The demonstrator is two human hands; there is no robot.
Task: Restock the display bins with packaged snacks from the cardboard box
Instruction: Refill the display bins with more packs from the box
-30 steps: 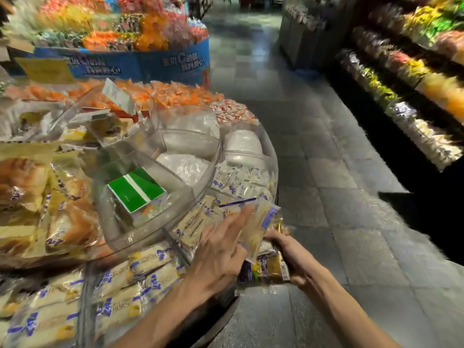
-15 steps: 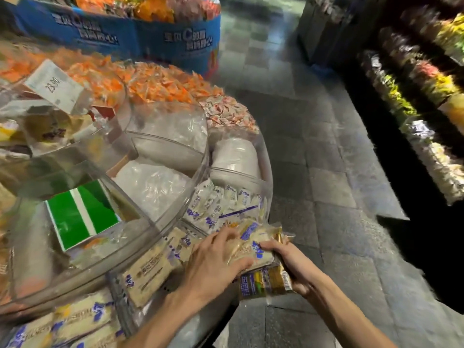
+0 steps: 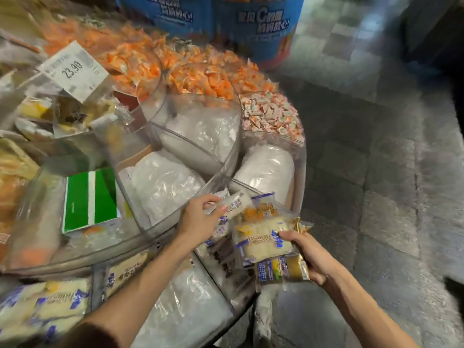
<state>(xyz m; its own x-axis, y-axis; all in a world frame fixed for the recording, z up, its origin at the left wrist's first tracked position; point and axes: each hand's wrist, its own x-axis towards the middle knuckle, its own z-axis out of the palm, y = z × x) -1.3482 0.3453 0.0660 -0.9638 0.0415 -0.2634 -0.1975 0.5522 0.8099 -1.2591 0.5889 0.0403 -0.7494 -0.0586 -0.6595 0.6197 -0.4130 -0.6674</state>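
Observation:
My right hand grips a small stack of packaged snacks, pale cakes in clear wrappers with blue print, held over the rim of the round display. My left hand pinches one slim white snack pack between thumb and fingers just above the clear bin at the display's outer edge. More of the same blue-and-white packs lie in the lower bins. No cardboard box is in view.
Clear tiered bins hold white bagged filler, orange wrapped sweets, small pink-white sweets, a green box and a price tag. A blue round display stands behind. Grey tiled floor lies to the right.
The view has tilted down and closer to the display. My left hand has lifted off the stack and now pinches a single pack further up; my right hand still holds the stack.

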